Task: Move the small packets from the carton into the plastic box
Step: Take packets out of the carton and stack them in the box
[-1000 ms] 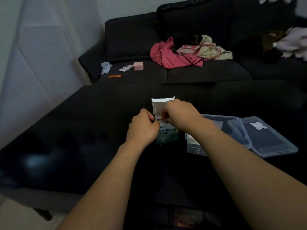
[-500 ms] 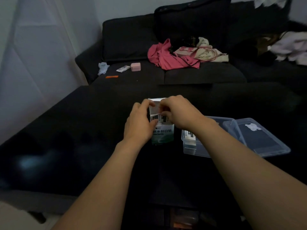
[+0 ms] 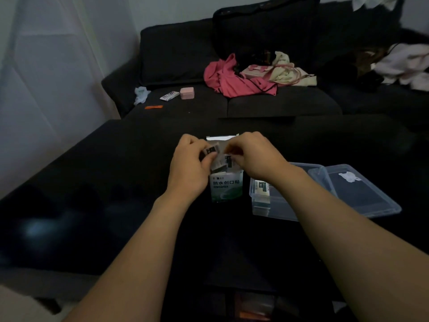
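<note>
A small white and green carton [image 3: 226, 187] stands upright on the black table [image 3: 92, 182], its top flap open. My left hand [image 3: 189, 166] pinches a small packet [image 3: 211, 150] just above the carton's mouth. My right hand [image 3: 253, 156] grips more small packets [image 3: 226, 161] that stick out of the carton's top. To the right lies a clear plastic box [image 3: 274, 205] holding packets [image 3: 262, 188] at its left end. My right forearm crosses over the box.
The clear lid [image 3: 362, 194] lies right of the box. Behind the table is a dark sofa [image 3: 278, 105] with a pink garment [image 3: 234, 82], a bag [image 3: 278, 72], a pink case [image 3: 187, 92] and small items. A pale curtain [image 3: 46, 77] hangs on the left.
Both hands have drawn packets up out of the carton; my left hand now holds one packet apart from the rest. The camera view shifted slightly.
</note>
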### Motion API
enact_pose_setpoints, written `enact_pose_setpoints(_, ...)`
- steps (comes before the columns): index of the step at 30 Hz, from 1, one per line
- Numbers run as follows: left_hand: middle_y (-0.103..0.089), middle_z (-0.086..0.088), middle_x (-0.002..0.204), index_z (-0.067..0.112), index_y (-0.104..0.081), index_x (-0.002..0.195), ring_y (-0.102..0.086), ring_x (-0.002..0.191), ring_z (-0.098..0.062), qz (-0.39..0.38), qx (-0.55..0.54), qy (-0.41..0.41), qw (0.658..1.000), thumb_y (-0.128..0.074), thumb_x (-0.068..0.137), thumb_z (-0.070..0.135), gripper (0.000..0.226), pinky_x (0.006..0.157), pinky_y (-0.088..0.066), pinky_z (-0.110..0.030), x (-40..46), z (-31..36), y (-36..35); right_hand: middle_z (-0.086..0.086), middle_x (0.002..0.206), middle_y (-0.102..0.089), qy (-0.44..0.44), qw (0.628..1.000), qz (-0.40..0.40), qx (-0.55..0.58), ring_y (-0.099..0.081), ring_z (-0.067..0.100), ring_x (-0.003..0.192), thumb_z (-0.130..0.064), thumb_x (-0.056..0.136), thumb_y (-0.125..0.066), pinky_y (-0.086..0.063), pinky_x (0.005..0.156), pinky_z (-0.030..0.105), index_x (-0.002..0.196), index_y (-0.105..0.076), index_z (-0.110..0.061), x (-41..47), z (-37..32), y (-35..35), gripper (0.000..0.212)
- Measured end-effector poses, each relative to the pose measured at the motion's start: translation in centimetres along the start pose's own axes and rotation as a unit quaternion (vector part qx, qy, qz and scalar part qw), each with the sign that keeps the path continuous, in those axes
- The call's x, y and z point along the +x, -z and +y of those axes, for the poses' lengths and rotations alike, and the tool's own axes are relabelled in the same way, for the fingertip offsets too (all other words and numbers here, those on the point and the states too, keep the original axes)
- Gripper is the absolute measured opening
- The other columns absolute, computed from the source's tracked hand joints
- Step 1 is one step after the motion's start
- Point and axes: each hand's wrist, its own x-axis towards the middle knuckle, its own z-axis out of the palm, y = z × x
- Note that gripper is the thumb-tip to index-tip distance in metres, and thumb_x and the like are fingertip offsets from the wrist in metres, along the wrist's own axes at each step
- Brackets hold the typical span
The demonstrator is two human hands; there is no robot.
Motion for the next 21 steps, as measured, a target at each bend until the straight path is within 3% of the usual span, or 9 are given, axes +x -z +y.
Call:
enact_pose_setpoints(3,-0.056,0.005,0.087,0.02,-0.055,0.082,-0.055,0.077,-0.008,0.053,-0.052,-0.011,0.997,-0.065,0.096,0.017,0.017,0.068,-0.041,-0.022,-0.2,0.5,0.3,0.001,0.108,-0.071,0.011,0.999,0.036,0.012,-0.065,0.022,0.099,-0.009,0.092,-0.063,-0.054,0.087,0.038,0.11,-0.075,-0.022,0.2,-0.2,0.6,0.025)
enact_pose_setpoints(6,-0.055,0.008,0.07,0.012,-0.052,0.081,-0.055,0.06,0.005,0.093,-0.136,0.029,0.986,-0.06,0.099,0.014,0.019,0.053,-0.04,-0.012,-0.6,1.5,0.7,-0.002,0.105,-0.069,0.021,0.998,0.053,0.03,-0.062,0.013,0.092,-0.007,0.093,-0.063,-0.051,0.084,0.03,0.111,-0.075,-0.02,0.3,-0.3,1.2,0.025)
enact_pose_setpoints(11,-0.062,0.007,0.076,0.018,-0.05,0.078,-0.061,0.064,0.006,0.194,-0.244,0.112,0.944,-0.056,0.096,0.009,0.022,0.056,-0.046,-0.011,-0.4,2.3,1.3,-0.006,0.091,-0.066,0.019,0.987,0.117,0.107,-0.06,-0.002,0.067,-0.001,0.093,-0.062,-0.055,0.077,0.021,0.105,-0.075,-0.016,0.1,-0.2,3.0,0.023)
enact_pose_setpoints(15,-0.066,0.003,0.08,0.019,-0.049,0.08,-0.067,0.066,-0.001,0.245,-0.342,0.193,0.886,-0.053,0.096,0.006,0.021,0.057,-0.051,-0.016,0.1,1.9,1.3,0.0,0.081,-0.073,-0.005,0.977,0.133,0.168,-0.071,0.008,0.066,0.0,0.093,-0.063,-0.059,0.072,0.022,0.102,-0.074,-0.015,-0.4,0.4,3.7,0.02)
enact_pose_setpoints(18,-0.062,-0.003,0.083,0.02,-0.048,0.082,-0.065,0.072,-0.013,0.249,-0.37,0.225,0.866,-0.053,0.096,0.006,0.02,0.06,-0.054,-0.025,0.3,1.6,0.9,0.005,0.084,-0.074,-0.032,0.963,0.133,0.233,-0.073,0.015,0.064,0.001,0.093,-0.064,-0.06,0.069,0.024,0.097,-0.073,-0.015,-0.5,1.0,3.8,0.019)
enact_pose_setpoints(21,-0.061,-0.002,0.083,0.02,-0.049,0.084,-0.062,0.067,-0.01,0.24,-0.388,0.237,0.858,-0.051,0.096,0.003,0.02,0.057,-0.052,-0.022,0.3,1.6,0.5,0.01,0.087,-0.074,-0.05,0.95,0.125,0.281,-0.074,0.024,0.07,0.001,0.094,-0.064,-0.063,0.072,0.035,0.096,-0.072,-0.015,-0.5,1.4,4.0,0.018)
